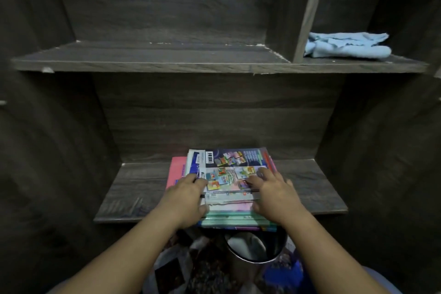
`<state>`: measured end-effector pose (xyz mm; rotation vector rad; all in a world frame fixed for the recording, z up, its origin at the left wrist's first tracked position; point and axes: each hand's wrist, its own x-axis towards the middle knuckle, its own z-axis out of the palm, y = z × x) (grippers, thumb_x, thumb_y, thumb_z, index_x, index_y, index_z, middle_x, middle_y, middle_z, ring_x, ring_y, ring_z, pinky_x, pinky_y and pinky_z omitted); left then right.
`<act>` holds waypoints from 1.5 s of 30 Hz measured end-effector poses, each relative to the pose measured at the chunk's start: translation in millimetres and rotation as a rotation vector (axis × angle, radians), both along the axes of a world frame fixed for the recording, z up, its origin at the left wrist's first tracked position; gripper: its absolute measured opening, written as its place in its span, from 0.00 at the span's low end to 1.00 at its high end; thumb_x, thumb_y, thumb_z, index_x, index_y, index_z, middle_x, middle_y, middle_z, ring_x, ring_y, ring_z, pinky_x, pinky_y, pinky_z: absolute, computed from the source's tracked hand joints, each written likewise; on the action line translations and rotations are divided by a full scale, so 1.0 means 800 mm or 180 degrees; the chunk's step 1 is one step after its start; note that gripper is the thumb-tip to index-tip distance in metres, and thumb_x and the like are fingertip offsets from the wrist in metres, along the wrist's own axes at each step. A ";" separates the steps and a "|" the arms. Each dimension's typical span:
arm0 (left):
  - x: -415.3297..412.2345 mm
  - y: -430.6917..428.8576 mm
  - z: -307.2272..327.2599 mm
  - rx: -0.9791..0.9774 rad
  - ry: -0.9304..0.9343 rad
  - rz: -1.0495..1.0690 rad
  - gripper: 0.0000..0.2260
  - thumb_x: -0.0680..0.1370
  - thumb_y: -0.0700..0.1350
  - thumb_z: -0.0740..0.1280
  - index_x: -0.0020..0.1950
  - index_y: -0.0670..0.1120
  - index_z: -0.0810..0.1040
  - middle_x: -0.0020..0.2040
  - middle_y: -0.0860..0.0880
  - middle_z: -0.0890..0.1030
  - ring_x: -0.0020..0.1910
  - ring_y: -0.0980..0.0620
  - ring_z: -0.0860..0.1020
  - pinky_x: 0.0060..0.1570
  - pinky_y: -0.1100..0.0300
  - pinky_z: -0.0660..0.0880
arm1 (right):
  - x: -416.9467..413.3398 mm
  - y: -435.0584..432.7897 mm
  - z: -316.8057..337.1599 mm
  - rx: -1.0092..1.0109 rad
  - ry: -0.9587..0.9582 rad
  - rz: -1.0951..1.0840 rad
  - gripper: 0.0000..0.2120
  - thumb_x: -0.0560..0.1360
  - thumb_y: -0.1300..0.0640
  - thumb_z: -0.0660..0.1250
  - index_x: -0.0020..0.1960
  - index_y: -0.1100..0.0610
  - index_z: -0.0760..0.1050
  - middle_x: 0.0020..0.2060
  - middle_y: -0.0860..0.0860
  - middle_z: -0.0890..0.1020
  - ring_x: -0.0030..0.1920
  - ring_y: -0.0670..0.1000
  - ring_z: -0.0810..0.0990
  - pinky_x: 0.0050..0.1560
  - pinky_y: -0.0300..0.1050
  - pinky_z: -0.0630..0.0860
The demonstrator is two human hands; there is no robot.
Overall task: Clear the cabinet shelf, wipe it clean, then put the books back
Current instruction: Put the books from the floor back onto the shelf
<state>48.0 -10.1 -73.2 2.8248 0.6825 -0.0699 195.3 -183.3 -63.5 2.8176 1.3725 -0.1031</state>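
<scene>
A stack of books (235, 169) with colourful covers lies flat on the lower cabinet shelf (138, 188), its front edge jutting past the shelf's front. My left hand (188, 196) grips the stack's left front corner, fingers on the top cover and thumb against the front edge. At the right front corner my right hand (274, 191) holds it, fingers spread on top and thumb on the front edge. A crumpled light blue cloth (346, 45) lies in the right compartment of the upper shelf (152, 57), whose left part holds nothing.
A vertical divider (310, 12) splits the upper shelf. Dark wooden side walls close in the lower shelf on both sides. Below the shelf's front stands a round metal bin (279, 249) with pale material in it, beside patterned fabric on the floor.
</scene>
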 end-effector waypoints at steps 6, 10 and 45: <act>0.011 0.005 -0.013 0.0031 -0.0149 0.0001 0.33 0.76 0.56 0.68 0.77 0.53 0.58 0.76 0.49 0.60 0.72 0.47 0.64 0.67 0.54 0.67 | 0.026 0.009 0.002 -0.0158 0.0449 -0.0149 0.39 0.71 0.45 0.71 0.76 0.39 0.55 0.76 0.52 0.57 0.73 0.57 0.58 0.70 0.55 0.60; 0.033 0.002 -0.013 0.0154 0.0152 0.0000 0.38 0.73 0.56 0.71 0.78 0.53 0.55 0.78 0.42 0.54 0.73 0.43 0.64 0.67 0.52 0.68 | 0.038 0.014 -0.011 -0.0170 0.0565 -0.0255 0.40 0.71 0.42 0.71 0.76 0.37 0.52 0.77 0.52 0.52 0.74 0.60 0.57 0.71 0.57 0.59; 0.067 -0.038 -0.002 -0.0239 -0.0991 -0.0008 0.21 0.74 0.50 0.71 0.67 0.50 0.75 0.63 0.50 0.77 0.58 0.49 0.77 0.58 0.57 0.73 | 0.027 0.020 -0.028 0.0512 -0.0251 0.0096 0.27 0.77 0.54 0.63 0.74 0.47 0.63 0.64 0.50 0.74 0.62 0.56 0.72 0.59 0.49 0.71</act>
